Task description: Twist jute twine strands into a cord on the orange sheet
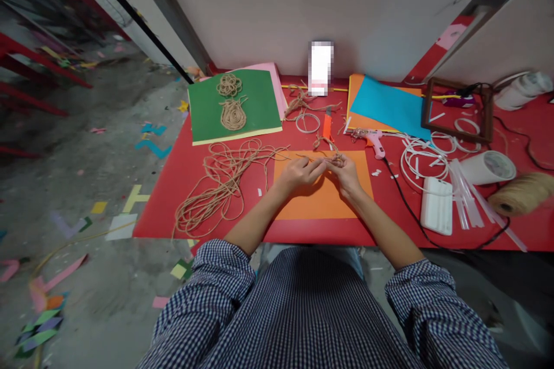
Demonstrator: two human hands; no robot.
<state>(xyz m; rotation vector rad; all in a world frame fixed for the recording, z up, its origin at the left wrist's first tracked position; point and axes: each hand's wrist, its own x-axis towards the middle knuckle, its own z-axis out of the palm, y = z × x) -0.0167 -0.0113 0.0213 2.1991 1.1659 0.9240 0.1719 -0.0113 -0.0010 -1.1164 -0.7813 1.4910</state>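
Both my hands meet above an orange sheet of paper [320,202] on the red table. My left hand [300,174] is closed, its fingers pinching brown jute twine. My right hand [344,173] is closed too, gripping a small looped bundle of the same twine [335,159]. From the left, a loose tangle of jute twine [229,176] spreads toward my left hand. A utility knife with an orange handle [328,125] lies just beyond my hands. Right of them rests a pink glue gun [375,143].
Two coiled twine pieces [233,114] lie on green paper [264,98] at the back left. On the right are a brown frame [489,121], white cord [418,155], a white power strip [437,204], glue sticks [463,196] and a twine spool [521,195]. A black cable [402,202] crosses the table.
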